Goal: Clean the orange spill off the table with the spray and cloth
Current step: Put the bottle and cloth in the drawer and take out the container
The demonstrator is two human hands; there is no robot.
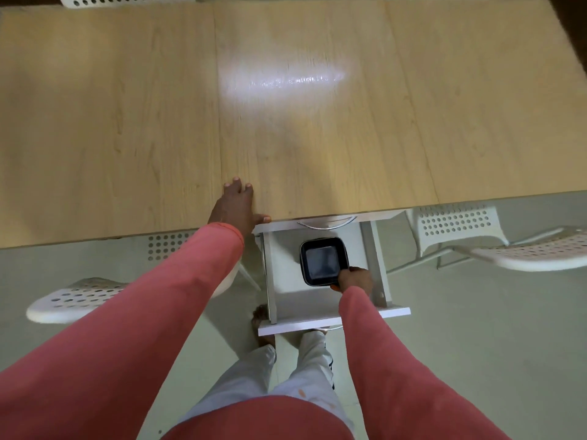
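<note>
The light wooden table (317, 138) fills the upper half of the view, with a bright glare in its middle. No orange spill, spray or cloth shows on it. My left hand (236, 206) rests flat on the table's front edge, fingers straight. Below the edge a white drawer (320, 306) stands pulled out. Inside it sits a black square container (322, 260). My right hand (355, 279) grips the container's near right corner.
White perforated chairs stand at the left (79, 296) and right (524, 252) of me, and more at the far side of the table (127, 0). My legs and bare feet are under the drawer on the pale green floor (476, 344).
</note>
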